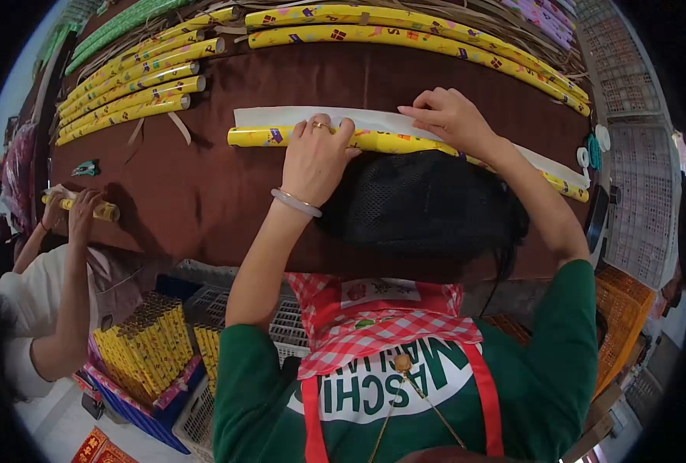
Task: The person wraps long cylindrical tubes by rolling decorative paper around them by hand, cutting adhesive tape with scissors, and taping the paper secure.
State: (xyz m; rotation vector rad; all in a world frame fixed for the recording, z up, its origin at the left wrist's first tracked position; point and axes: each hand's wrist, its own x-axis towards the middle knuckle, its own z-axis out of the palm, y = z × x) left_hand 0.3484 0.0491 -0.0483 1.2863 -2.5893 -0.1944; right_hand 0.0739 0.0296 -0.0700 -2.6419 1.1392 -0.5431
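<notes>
Glossy paper roll (374, 141) — smooth yellow

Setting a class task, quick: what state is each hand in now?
Left hand: bent fingers over the yellow roll; firm grip cannot be told.
Right hand: thumb and fingers close together at the white sheet; whether they pinch it, cannot tell.

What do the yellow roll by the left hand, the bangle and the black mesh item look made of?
Roll: glossy printed paper or film, judging by its shine. Bangle: smooth and pale, perhaps polished stone or glass. Black item: matte fabric, its mesh visible.
</notes>
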